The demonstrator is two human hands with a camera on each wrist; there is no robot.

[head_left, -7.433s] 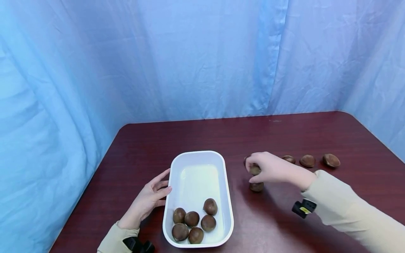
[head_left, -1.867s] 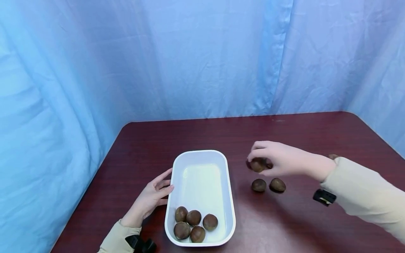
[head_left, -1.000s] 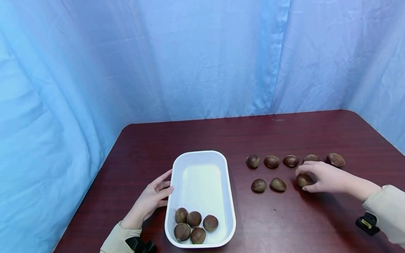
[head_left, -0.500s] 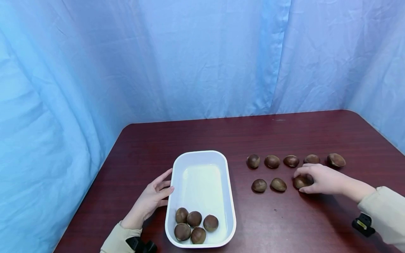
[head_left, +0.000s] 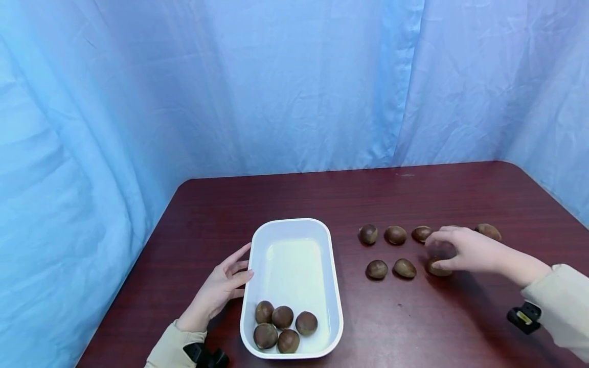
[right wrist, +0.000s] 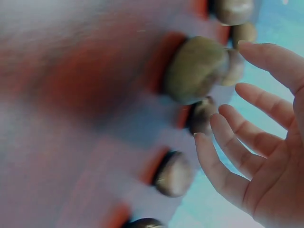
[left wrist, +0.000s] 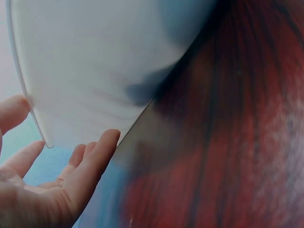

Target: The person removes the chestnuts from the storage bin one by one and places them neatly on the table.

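R hand [head_left: 465,250] over the third chestnut [head_left: 437,268] of the near row, fingers loose and apart in the wrist view, gripping nothing; nut on the desk [head_left: 414,327] at its 6 o'clock. L hand [head_left: 220,291] flat, fingers straight, touching the white tray [head_left: 250,286] at 9 o'clock. Five chestnuts [head_left: 281,327] inside, near end.

Right hand [head_left: 465,250] over chestnut [head_left: 437,269]; left hand [head_left: 216,294] against tray [head_left: 338,306].

Brown chestnuts [head_left: 377,269], white tray [head_left: 292,228], dark red table [head_left: 285,197], blue curtain [head_left: 230,87].
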